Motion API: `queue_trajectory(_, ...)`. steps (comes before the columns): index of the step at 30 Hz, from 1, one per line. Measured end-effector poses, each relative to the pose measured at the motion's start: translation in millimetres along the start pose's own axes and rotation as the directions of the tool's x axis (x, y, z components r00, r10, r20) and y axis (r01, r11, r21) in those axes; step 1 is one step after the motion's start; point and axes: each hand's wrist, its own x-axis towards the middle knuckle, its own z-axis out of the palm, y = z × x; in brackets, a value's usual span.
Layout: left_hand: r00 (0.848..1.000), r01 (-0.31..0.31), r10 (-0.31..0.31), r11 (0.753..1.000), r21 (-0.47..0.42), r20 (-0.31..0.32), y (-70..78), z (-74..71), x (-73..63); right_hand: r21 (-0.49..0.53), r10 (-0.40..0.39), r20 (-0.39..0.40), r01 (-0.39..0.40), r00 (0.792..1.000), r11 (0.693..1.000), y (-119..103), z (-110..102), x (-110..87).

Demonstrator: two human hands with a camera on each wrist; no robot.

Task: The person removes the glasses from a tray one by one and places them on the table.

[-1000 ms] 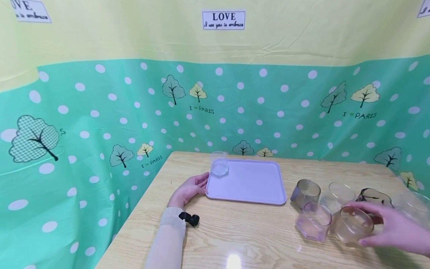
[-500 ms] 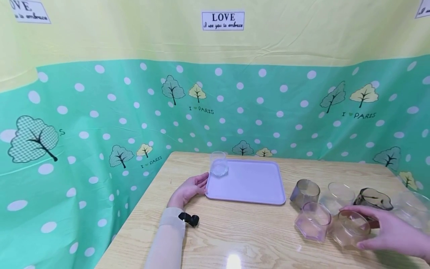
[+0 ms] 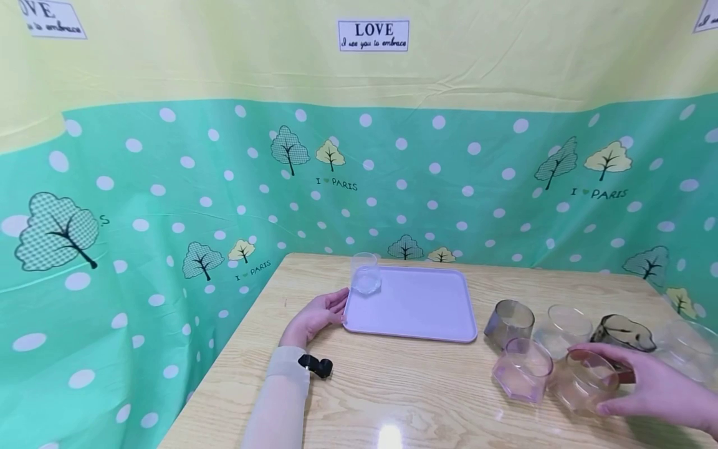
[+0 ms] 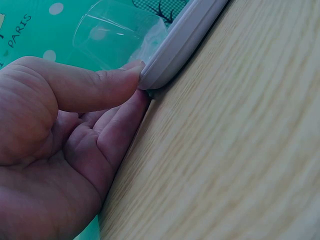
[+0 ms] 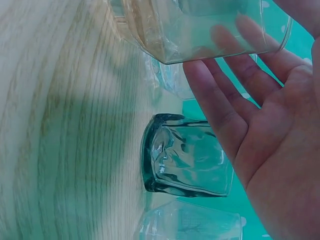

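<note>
In the head view, my left hand (image 3: 315, 317) is at the left edge of the lilac tray (image 3: 417, 305). Its thumb presses the rim and its fingers meet the tray's edge, as the left wrist view also shows. A clear glass (image 3: 366, 277) stands in the tray's far left corner. At the right, my right hand (image 3: 653, 386) holds an amber-tinted glass (image 3: 583, 390) between thumb and fingers. The amber glass sits close beside a pink hexagonal glass (image 3: 521, 377); whether they touch, I cannot tell. The right wrist view shows the fingers behind its wall.
Around the right hand stand a grey smoky glass (image 3: 509, 327), a clear glass (image 3: 563, 327), a dark wavy-rimmed glass (image 3: 622, 330) and a large clear glass (image 3: 690, 349). The wooden table (image 3: 404, 393) backs onto a green dotted curtain (image 3: 392, 168).
My right hand has shifted slightly left with the amber glass, tilting it a little, then stayed nearly still. The left hand and tray keep their place.
</note>
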Motion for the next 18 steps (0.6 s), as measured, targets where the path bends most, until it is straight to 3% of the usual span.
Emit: queue_trajectory(18, 1.0, -0.013, 0.013, 1.0, -0.007, 0.024, 0.6, -1.7, -1.5, 0.048, 0.006, 0.018, -0.007, 1.0, 0.999, 0.3, -3.4, -0.8)
